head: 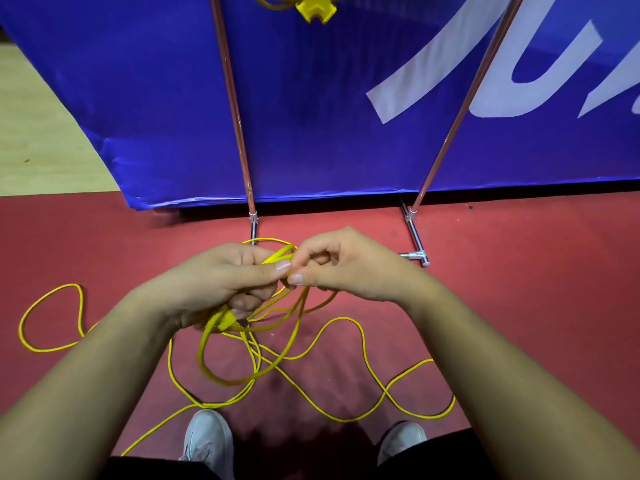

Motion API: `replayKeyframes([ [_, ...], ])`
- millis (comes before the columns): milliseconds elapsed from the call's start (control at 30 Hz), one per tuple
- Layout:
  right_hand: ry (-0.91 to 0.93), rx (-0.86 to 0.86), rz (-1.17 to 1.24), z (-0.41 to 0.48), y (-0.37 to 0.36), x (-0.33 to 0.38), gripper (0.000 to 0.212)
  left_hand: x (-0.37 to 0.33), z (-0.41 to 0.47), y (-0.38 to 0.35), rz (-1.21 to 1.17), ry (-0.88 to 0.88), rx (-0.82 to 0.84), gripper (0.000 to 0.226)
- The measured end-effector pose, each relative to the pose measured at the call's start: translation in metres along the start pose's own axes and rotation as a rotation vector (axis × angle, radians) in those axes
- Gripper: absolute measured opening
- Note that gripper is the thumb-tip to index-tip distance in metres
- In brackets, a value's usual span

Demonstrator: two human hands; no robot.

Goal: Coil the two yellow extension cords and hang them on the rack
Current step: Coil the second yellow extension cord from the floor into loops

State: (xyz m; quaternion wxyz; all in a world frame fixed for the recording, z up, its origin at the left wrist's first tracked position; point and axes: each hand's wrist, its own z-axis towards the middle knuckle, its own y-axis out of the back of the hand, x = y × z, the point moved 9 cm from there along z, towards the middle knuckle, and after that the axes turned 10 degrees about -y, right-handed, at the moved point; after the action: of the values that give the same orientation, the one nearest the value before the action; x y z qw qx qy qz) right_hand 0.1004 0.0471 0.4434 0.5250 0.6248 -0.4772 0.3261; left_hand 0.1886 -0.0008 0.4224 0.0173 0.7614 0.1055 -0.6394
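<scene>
- The large blue fabric banner standing far across the red floor carries big white lettering on its right part, cut off by the top and right edges.
- One letter reads as a slanted U, with a slanted white stroke left of it.
- No whole word is readable.

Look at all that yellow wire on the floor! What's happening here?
A person is coiling a yellow extension cord. The left hand grips a few loops, and the right hand pinches the cord beside the left thumb. A lot of the cord lies loose on the red floor. Another yellow socket end shows high up by the rack, against the blue banner.
</scene>
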Motion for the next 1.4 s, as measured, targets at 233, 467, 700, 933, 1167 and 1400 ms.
replayKeyframes([
  [233,-0.204,0.046,-0.217,0.018,0.017,-0.086,0.010,-0.008,-0.004,0.034,-0.188,-0.078,-0.177,0.032],
  [467,-0.277,-0.097,-0.100,0.033,0.036,-0.137,0.011,-0.021,-0.008,0.048,-0.469,-0.180,-0.333,0.028],
  [700,-0.308,-0.468,0.289,0.024,0.072,-0.139,0.014,-0.020,-0.011,0.064,-0.265,-0.201,-0.422,0.026],
  [933,-0.189,-0.564,0.032,0.007,0.086,-0.067,0.025,0.000,-0.011,0.084,0.035,-0.082,-0.485,0.027],
  [1167,-0.315,-0.500,-0.440,0.011,0.086,-0.112,0.023,-0.020,-0.014,0.081,-0.448,-0.248,-0.438,0.022],
  [1400,-0.514,-0.288,-0.259,0.011,0.051,-0.200,0.019,-0.038,-0.006,0.071,-0.608,-0.402,-0.408,0.021],
])
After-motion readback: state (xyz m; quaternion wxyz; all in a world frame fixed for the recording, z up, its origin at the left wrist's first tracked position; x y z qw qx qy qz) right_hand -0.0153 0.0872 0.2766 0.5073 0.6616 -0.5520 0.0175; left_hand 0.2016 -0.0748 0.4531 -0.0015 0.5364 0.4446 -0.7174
